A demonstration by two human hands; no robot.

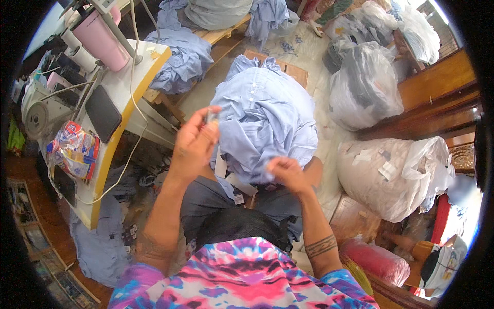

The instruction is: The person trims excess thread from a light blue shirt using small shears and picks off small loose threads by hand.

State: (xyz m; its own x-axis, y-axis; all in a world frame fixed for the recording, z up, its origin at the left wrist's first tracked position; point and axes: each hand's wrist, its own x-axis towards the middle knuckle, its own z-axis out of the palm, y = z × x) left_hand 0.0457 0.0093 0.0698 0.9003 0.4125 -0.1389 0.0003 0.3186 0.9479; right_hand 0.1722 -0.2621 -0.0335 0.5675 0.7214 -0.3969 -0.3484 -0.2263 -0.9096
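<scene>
Pale-blue button-front shirt (257,105), woven and softly creased, lies over a rounded heap before a seated person's knees, seen in the head view. The left hand (194,140), raised at the near left edge of the heap, pinches a small greyish object (211,117) between thumb and fingers; blur hides its exact kind. Lower down, the right hand (289,175) is curled narrow, fingertips at the cloth's near folds; blur leaves it impossible to tell whether they grip it. At left, a white table (146,54) with a curved yellow edge carries a smooth pink tumbler (100,41), a flat dark phone (104,113) and a crinkled, multicoloured plastic packet (74,149). Beyond, rumpled blue garments (180,59) spill over a slatted wooden bench (225,33). At right bulge a translucent sack with dark contents (365,85), a rounded pale sack (381,177) and a glossy, film-wrapped red bundle (375,261).
</scene>
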